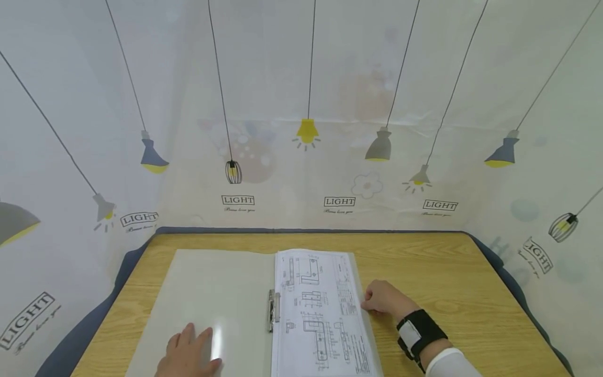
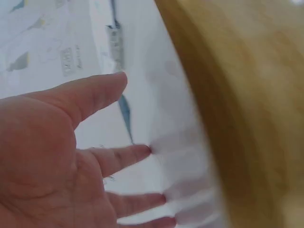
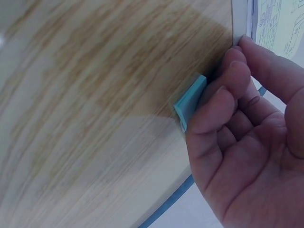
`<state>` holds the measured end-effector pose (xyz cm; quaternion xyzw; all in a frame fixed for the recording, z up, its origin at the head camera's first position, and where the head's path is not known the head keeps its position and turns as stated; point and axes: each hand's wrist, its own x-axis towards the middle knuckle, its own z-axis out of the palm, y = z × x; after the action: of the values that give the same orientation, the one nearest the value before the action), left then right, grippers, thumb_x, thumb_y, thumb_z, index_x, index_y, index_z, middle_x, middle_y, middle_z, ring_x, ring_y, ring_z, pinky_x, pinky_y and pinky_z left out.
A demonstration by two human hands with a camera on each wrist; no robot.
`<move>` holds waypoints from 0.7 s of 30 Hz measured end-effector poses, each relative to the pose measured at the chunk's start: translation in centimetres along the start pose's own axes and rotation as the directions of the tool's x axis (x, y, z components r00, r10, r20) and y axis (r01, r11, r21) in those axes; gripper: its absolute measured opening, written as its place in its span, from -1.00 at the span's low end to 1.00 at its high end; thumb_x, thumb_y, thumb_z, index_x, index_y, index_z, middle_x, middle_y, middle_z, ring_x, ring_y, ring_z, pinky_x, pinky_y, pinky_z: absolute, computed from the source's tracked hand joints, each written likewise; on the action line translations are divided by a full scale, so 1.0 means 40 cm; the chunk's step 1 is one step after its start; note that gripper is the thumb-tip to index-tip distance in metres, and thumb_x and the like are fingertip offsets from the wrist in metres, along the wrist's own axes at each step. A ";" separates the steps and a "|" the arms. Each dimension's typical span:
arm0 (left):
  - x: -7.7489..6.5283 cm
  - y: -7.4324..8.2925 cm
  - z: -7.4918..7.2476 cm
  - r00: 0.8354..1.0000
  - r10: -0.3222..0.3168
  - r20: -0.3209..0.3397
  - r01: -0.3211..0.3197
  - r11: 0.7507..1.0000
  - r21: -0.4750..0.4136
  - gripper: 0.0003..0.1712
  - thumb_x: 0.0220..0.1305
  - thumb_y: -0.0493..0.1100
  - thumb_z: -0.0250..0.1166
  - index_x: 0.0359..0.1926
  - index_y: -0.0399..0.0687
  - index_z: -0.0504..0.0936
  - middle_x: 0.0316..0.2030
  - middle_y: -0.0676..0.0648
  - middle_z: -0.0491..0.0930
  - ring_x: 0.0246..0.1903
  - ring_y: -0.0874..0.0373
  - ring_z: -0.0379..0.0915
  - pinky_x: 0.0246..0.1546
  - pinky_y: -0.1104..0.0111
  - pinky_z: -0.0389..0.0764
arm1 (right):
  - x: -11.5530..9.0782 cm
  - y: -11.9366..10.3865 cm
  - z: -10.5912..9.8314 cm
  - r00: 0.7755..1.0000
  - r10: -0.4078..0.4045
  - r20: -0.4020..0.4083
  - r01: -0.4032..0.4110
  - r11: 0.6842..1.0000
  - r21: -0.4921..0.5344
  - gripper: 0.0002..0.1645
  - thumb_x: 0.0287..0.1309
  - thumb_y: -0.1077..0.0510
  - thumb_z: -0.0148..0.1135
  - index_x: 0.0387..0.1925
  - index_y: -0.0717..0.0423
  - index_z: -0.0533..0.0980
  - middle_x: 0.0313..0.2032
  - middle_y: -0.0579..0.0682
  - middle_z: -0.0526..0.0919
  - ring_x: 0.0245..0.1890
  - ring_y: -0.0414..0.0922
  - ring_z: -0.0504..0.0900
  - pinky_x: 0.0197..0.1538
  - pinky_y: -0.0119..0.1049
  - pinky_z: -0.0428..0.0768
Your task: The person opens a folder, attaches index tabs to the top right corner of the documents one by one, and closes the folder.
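An open clip folder (image 1: 226, 272) lies on the table, its pale left cover flat. On its right side a metal clip (image 1: 274, 309) sits at the spine beside white sheets with technical drawings (image 1: 313, 314). My left hand (image 1: 186, 356) rests on the left cover with fingers spread; in the left wrist view the fingertips touch the pale surface. At the folder's right edge, my right hand (image 1: 386, 298) has its fingers curled, and thumb and forefinger pinch that edge in the right wrist view. A small teal folded piece (image 3: 190, 102) shows beside those curled fingers, partly hidden by them.
The wood-grain table (image 1: 433, 272) extends to the right of and behind the folder. White curtains (image 1: 292, 78) printed with hanging lamps enclose the back and sides. A black strap (image 1: 421, 335) is round the right wrist.
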<state>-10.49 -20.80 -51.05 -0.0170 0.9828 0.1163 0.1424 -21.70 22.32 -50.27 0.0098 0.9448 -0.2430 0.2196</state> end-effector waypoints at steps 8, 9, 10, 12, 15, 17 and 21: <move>-0.047 0.060 -0.038 0.963 0.079 -0.259 -0.056 0.994 0.097 -0.21 -0.09 0.27 0.40 0.12 -0.06 0.53 0.19 -0.33 0.33 0.14 -0.34 0.22 -0.07 -0.24 0.38 | -0.006 -0.004 -0.002 1.000 0.004 -0.002 -0.004 1.000 -0.001 -0.81 0.09 0.15 0.31 -0.55 0.12 0.53 -0.59 -0.01 0.51 -0.54 -0.13 0.47 -0.44 -0.35 0.37; -0.049 0.067 -0.040 0.959 0.093 -0.266 -0.066 0.992 0.109 -0.22 -0.10 0.27 0.40 0.11 -0.05 0.53 0.18 -0.32 0.35 0.14 -0.34 0.23 -0.05 -0.23 0.38 | -0.007 -0.004 -0.003 1.000 0.002 -0.004 -0.002 1.000 -0.006 -0.81 0.09 0.15 0.31 -0.55 0.12 0.53 -0.59 -0.02 0.51 -0.54 -0.13 0.47 -0.45 -0.35 0.37; -0.050 0.075 -0.041 0.957 0.106 -0.270 -0.077 0.990 0.116 -0.22 -0.09 0.27 0.39 0.11 -0.05 0.54 0.18 -0.32 0.36 0.15 -0.35 0.24 -0.03 -0.22 0.38 | -0.008 -0.005 -0.003 1.000 0.000 -0.006 0.000 1.000 -0.010 -0.81 0.09 0.15 0.31 -0.55 0.12 0.53 -0.59 -0.02 0.51 -0.54 -0.13 0.47 -0.45 -0.35 0.36; -0.052 0.088 -0.039 0.949 0.138 -0.283 -0.107 0.987 0.121 -0.22 -0.11 0.26 0.40 0.11 -0.05 0.53 0.17 -0.32 0.38 0.16 -0.36 0.25 -0.01 -0.21 0.37 | -0.008 -0.005 -0.003 1.000 -0.002 -0.010 0.002 1.000 -0.014 -0.80 0.09 0.15 0.32 -0.56 0.11 0.52 -0.60 -0.02 0.51 -0.55 -0.13 0.47 -0.45 -0.35 0.36; -0.054 0.112 -0.033 0.937 0.178 -0.301 -0.150 0.982 0.113 -0.18 -0.13 0.24 0.42 0.15 -0.06 0.50 0.16 -0.30 0.40 0.16 -0.36 0.27 0.00 -0.19 0.37 | -0.009 -0.006 -0.002 1.000 -0.007 -0.010 0.007 1.000 -0.015 -0.80 0.10 0.15 0.32 -0.56 0.11 0.52 -0.60 -0.02 0.50 -0.55 -0.13 0.46 -0.45 -0.35 0.35; -0.053 0.134 -0.031 0.939 0.199 -0.280 -0.177 0.979 0.101 -0.13 -0.12 0.25 0.41 0.20 -0.07 0.45 0.17 -0.29 0.39 0.16 -0.36 0.26 0.03 -0.20 0.36 | -0.009 -0.006 -0.001 1.000 -0.010 -0.010 0.010 1.000 -0.007 -0.81 0.10 0.15 0.31 -0.56 0.11 0.52 -0.60 -0.02 0.50 -0.55 -0.13 0.46 -0.45 -0.35 0.35; -0.048 0.196 -0.031 0.949 0.239 -0.204 -0.233 0.971 0.054 -0.05 -0.07 0.28 0.38 0.29 -0.08 0.35 0.22 -0.28 0.34 0.19 -0.35 0.25 0.08 -0.18 0.33 | -0.009 -0.004 -0.001 1.000 -0.019 -0.017 0.019 1.000 -0.005 -0.80 0.10 0.16 0.31 -0.57 0.12 0.51 -0.61 -0.02 0.50 -0.56 -0.13 0.46 -0.46 -0.35 0.35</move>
<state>-9.52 -13.47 -47.61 0.0903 0.9889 0.1158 0.0237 -21.42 22.24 -50.03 0.0023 0.9473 -0.2426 0.2094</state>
